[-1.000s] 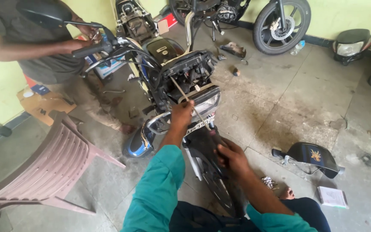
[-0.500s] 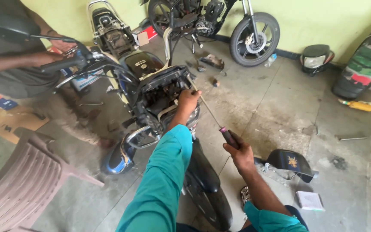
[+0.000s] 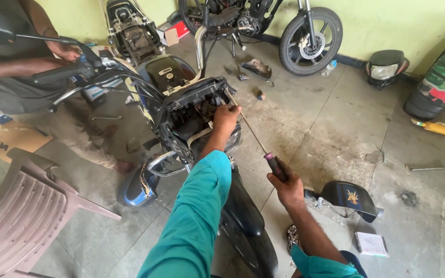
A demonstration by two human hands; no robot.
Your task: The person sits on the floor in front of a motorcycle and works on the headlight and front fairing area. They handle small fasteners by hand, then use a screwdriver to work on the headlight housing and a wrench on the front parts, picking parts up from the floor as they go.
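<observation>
A: Entry, from beside the bike. Right hand (image 3: 288, 186) is wrapped tight around the dark handle of a long screwdriver (image 3: 256, 139). The shaft runs toward 11 o'clock, its tip at the edge of the opened headlight housing (image 3: 191, 110) of the motorcycle (image 3: 181, 98).

B: And the left hand (image 3: 226, 117)?

A: It sits at the housing's 3 o'clock side, fingers curled against the shaft near the tip; how firm that grip is, I cannot tell.

B: Surroundings?

A: Another person's hand (image 3: 64, 50) rests by the handlebar (image 3: 60, 73) at 10 o'clock. A detached black cover (image 3: 348, 198) lies on the floor just beyond the right hand, at 3 o'clock. A plastic chair (image 3: 24, 216) stands at 8 o'clock.
</observation>
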